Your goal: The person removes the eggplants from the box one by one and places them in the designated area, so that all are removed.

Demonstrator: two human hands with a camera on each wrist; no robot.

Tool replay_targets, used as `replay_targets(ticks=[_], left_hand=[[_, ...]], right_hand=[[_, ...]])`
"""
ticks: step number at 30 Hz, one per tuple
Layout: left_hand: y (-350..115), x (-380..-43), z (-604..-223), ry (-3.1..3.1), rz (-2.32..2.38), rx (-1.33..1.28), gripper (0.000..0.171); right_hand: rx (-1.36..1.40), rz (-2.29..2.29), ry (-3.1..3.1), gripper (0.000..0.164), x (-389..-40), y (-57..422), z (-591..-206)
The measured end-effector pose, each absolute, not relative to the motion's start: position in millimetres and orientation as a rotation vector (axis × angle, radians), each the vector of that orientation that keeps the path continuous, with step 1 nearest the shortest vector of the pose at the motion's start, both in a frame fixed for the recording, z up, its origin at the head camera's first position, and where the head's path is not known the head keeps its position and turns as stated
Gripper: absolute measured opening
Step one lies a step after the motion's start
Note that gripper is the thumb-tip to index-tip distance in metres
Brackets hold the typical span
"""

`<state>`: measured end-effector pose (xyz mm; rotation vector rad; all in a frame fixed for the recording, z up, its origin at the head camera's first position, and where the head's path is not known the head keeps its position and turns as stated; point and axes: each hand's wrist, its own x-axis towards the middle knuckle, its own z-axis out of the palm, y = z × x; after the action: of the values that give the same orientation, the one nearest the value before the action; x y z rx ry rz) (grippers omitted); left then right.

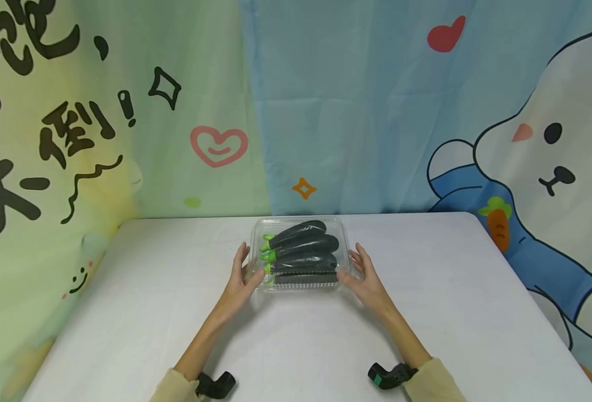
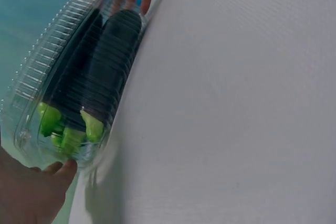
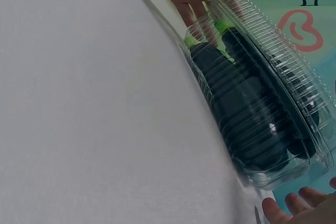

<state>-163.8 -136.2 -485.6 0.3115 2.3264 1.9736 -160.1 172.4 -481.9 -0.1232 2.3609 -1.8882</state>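
A clear plastic clamshell box [image 1: 303, 285] with a ribbed edge sits toward the far side of the white table. Inside it lie several dark eggplants [image 1: 306, 245], their green stem ends toward the left. At the box's left end is my left hand [image 1: 240, 282], thumb at the near corner and fingers along the side. My right hand [image 1: 368, 282] is at the opposite end, its thumb by the near right corner and its fingers spread. In the right wrist view, the right fingertips [image 3: 273, 211] show a small gap from the box's end.
A white cloth-like surface covers the table [image 1: 296, 346]. Behind it hangs a printed curtain [image 1: 351, 111] with hearts, lettering and a cartoon animal, close to the table's far edge. Black devices [image 1: 215, 385] are worn on both wrists, below beige sleeves [image 1: 433, 382].
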Motion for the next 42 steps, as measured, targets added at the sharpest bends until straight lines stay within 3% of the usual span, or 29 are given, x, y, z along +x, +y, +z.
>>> replay_targets(ticks=[19, 42], left_hand=[[-133, -160, -492, 2.294, 1.977, 0.239, 0.107], [-129, -156, -496, 2.380, 1.856, 0.132, 0.115]], right_hand=[[-0.103, -1.755, 2.418, 0.106, -156, 164, -489], [-0.074, -1.734, 2.402, 0.112, -155, 160, -493]])
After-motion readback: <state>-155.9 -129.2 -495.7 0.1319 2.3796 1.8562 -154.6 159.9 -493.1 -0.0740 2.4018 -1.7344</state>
